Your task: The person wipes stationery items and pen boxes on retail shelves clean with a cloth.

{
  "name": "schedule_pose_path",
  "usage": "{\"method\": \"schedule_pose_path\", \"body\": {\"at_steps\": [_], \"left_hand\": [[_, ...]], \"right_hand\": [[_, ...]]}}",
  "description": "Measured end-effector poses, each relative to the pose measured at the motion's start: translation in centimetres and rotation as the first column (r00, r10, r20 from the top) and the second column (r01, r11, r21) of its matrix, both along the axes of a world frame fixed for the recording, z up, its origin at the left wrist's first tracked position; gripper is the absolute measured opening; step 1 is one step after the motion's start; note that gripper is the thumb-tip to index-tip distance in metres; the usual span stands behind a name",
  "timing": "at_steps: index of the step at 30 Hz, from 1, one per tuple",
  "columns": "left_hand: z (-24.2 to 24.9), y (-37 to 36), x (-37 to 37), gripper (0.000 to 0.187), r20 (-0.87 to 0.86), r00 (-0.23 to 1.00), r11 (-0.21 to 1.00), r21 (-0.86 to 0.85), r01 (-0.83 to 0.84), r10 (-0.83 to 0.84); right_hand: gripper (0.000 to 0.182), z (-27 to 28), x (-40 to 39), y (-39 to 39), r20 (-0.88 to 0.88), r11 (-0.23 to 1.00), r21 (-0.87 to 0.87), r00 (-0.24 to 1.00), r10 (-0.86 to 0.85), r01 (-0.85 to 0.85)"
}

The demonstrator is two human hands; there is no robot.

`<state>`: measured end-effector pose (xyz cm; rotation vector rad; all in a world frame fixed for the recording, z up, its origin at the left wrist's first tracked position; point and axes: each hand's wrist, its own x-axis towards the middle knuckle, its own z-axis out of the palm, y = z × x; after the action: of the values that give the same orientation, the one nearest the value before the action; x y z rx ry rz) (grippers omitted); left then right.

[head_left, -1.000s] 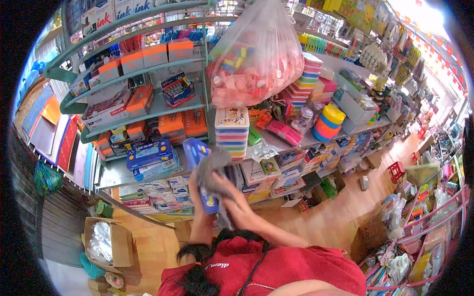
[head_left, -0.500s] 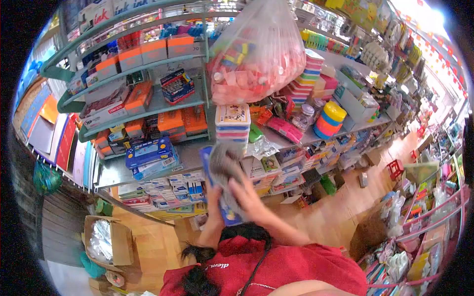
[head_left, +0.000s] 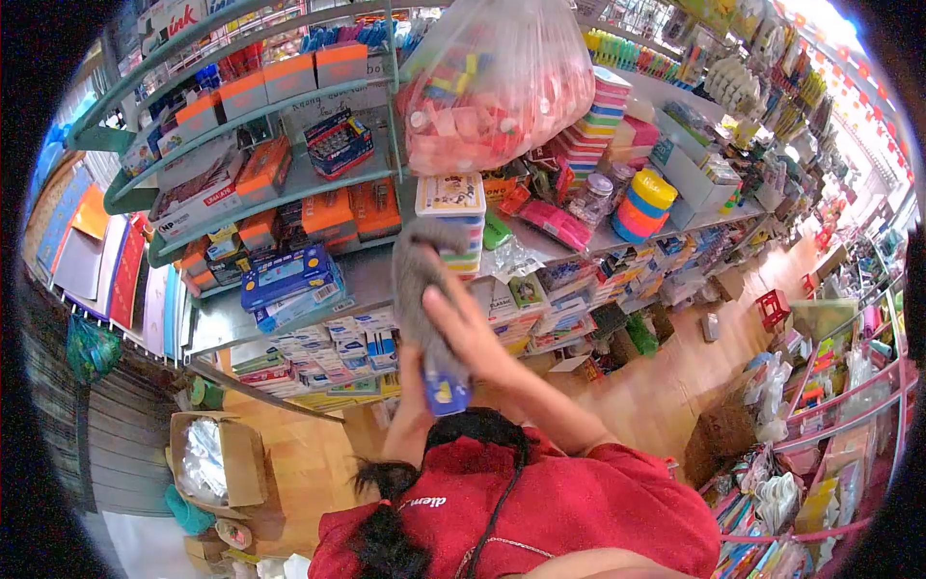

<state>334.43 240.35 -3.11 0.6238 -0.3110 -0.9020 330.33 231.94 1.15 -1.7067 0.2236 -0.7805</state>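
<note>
A grey cloth (head_left: 417, 280) lies over a narrow blue box (head_left: 447, 388) held in front of my chest. My right hand (head_left: 465, 333) is closed on the cloth and presses it against the box's upper face. My left hand (head_left: 411, 365) grips the box from its left side; its fingers are mostly hidden behind the box and cloth. Only the box's lower end shows, with a yellow mark on it. Just beyond the cloth, a stack of boxes with a picture lid (head_left: 449, 196) stands on the counter.
Left on the counter lie blue boxes (head_left: 289, 282), below a green metal rack (head_left: 241, 207) of orange-and-grey boxes. A large plastic bag (head_left: 502, 106) of red-and-white items sits behind the stack. An open carton (head_left: 246, 463) stands on the floor at left.
The cloth has slid over more of the blue box, covering its upper part, with my right hand moving slightly up and left. My left hand still supports the box.
</note>
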Motion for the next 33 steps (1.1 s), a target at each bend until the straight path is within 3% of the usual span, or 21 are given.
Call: {"method": "schedule_pose_path", "body": {"at_steps": [1, 2, 4, 6, 8, 10, 12, 14, 17, 18, 20, 23, 25, 26, 27, 28, 30, 32, 33], "left_hand": [[0.5, 0.1, 0.0, 0.051, 0.045, 0.999, 0.993, 0.115, 0.019, -0.024], [0.9, 0.3, 0.1, 0.051, 0.085, 0.995, 0.973, 0.226, 0.040, -0.060], [2.0, 1.8, -0.1, 0.051, -0.076, 0.996, 0.999, 0.015, 0.040, -0.039], [0.2, 1.2, 3.2, 0.052, -0.093, 0.994, 0.976, -0.217, 0.037, -0.059], [-1.6, 0.7, 5.6, 0.052, -0.051, 0.995, 0.942, -0.330, 0.065, -0.087], [-2.5, 0.4, 4.7, 0.052, -0.019, 0.996, 0.967, -0.241, 0.082, -0.089], [-2.1, 0.1, 2.1, 0.052, 0.046, 0.995, 0.995, -0.055, 0.089, -0.086], [-1.5, 0.1, 0.7, 0.052, 0.147, 0.982, 0.991, 0.084, 0.106, -0.117], [-2.4, -0.5, 0.9, 0.053, 0.202, 0.971, 0.990, -0.029, 0.134, -0.126], [-3.3, -0.7, 1.5, 0.053, 0.193, 0.972, 0.986, -0.076, 0.149, -0.132], [-5.4, -1.0, 2.8, 0.053, 0.126, 0.977, 0.964, -0.186, 0.192, -0.170], [-7.9, -1.3, 4.8, 0.054, 0.007, 0.967, 0.912, -0.331, 0.242, -0.253], [-6.7, 0.0, 3.2, 0.054, -0.003, 0.979, 0.906, -0.379, 0.189, -0.206], [-5.9, -0.2, 2.4, 0.055, 0.088, 0.990, 0.983, -0.138, 0.121, -0.110], [-5.0, -0.4, 1.5, 0.057, 0.186, 0.980, 0.992, 0.113, 0.051, -0.072], [-1.8, 0.1, 0.7, 0.060, 0.248, 0.965, 0.971, 0.240, 0.023, -0.084], [0.3, 0.4, 0.6, 0.057, 0.178, 0.983, 0.982, 0.190, 0.010, -0.045], [-0.1, 0.5, 1.3, 0.055, 0.114, 0.993, 0.996, 0.082, -0.030, 0.021], [-1.6, 0.5, 2.4, 0.054, 0.077, 0.995, 0.998, -0.005, -0.068, 0.068]], "right_hand": [[0.049, 1.2, 0.1, -0.3, 0.064, 0.972, 0.219, 0.995, 0.076, -0.089], [0.049, 1.1, -0.1, 0.1, 0.058, 0.996, 0.083, 0.998, 0.022, -0.026], [0.051, 0.1, -0.8, 2.0, 0.074, 0.976, -0.196, 0.994, -0.085, 0.097], [0.054, -1.3, -2.4, 5.3, -0.024, 0.931, -0.363, 1.000, 0.010, -0.018], [0.048, -3.1, -2.7, 5.7, -0.047, 0.941, -0.299, 0.987, 0.153, -0.160], [0.042, -3.3, -1.9, 3.9, -0.070, 0.945, -0.325, 0.997, 0.028, -0.049], [0.040, -1.5, -1.2, 1.4, 0.055, 0.935, -0.308, 0.984, -0.167, 0.176], [0.044, 1.1, -0.8, -0.2, 0.161, 0.977, 0.187, 0.978, -0.131, 0.100], [0.048, -1.9, -1.0, 1.3, 0.131, 0.973, 0.111, 0.968, -0.216, 0.202], [0.047, -2.3, -1.4, 2.3, 0.148, 0.965, -0.167, 0.973, -0.179, 0.203], [0.047, -4.4, -2.5, 4.9, 0.019, 0.944, -0.314, 0.995, -0.098, 0.099], [0.046, -5.2, -2.9, 4.2, 0.003, 0.956, -0.293, 1.000, -0.014, 0.014], [0.045, -3.4, -2.0, 2.3, 0.035, 0.984, -0.159, 0.997, -0.074, 0.079], [0.045, -2.5, -1.4, 1.2, 0.047, 0.990, -0.091, 0.993, -0.106, 0.110], [0.045, -2.2, -1.0, 0.4, 0.076, 0.986, 0.142, 0.992, -0.100, 0.089], [0.046, -2.4, -0.8, -0.3, 0.105, 0.929, 0.365, 0.989, -0.101, 0.056], [0.048, -2.5, -1.1, -0.1, 0.023, 0.984, 0.173, 0.999, -0.042, 0.038], [0.050, -0.8, -1.0, 1.9, 0.009, 0.984, 0.174, 1.000, 0.022, -0.023], [0.051, -2.1, -0.8, 2.2, 0.061, 0.991, 0.073, 0.993, 0.105, -0.109]]}}
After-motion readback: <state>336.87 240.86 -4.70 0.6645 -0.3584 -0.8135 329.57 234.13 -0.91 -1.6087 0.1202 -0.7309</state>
